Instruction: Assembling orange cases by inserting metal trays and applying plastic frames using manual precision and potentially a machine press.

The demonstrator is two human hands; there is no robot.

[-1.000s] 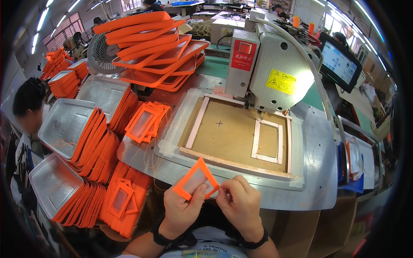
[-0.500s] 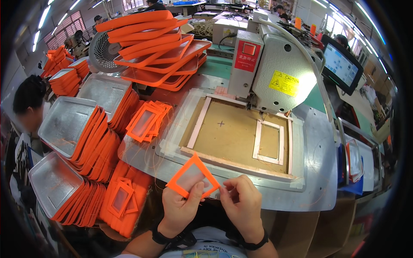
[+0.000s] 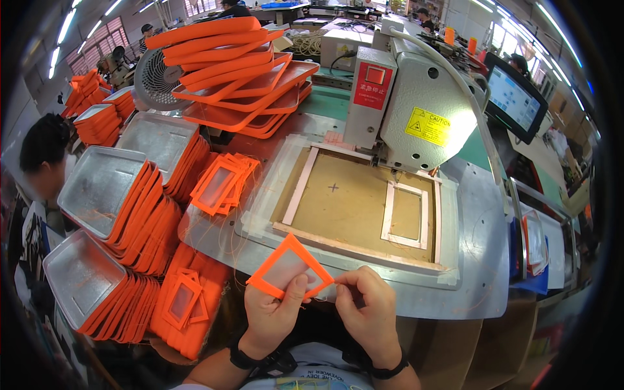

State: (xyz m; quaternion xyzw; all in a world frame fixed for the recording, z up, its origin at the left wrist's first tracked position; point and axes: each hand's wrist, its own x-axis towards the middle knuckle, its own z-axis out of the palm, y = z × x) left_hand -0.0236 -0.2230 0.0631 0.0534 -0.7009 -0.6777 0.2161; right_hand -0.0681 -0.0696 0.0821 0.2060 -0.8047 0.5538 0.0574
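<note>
My left hand (image 3: 273, 317) grips an orange-edged clear window panel (image 3: 294, 258), its thumb across the lower part of the see-through middle. The panel is turned so one corner points away from me, over the near edge of the metal sewing table (image 3: 218, 234). My right hand (image 3: 369, 309) is beside the panel's right corner, index finger and thumb closed in a pinch at that corner. Whatever lies between those fingertips is too small to make out. Beyond my hands, a rectangular template frame (image 3: 364, 249) lies under the head of a sewing machine (image 3: 422, 97).
More orange-edged panels (image 3: 221, 182) lie in a small pile left of the template. Tall stacks of orange-rimmed covers with silvery faces (image 3: 101, 188) crowd the left side. Another orange stack (image 3: 234, 78) stands at the back. A touch screen (image 3: 517, 97) is at right. A person (image 3: 45, 156) is at far left.
The panel and my left hand have shifted very slightly left. My right fingertips have risen a little at the panel's corner. The things on the table look unmoved.
</note>
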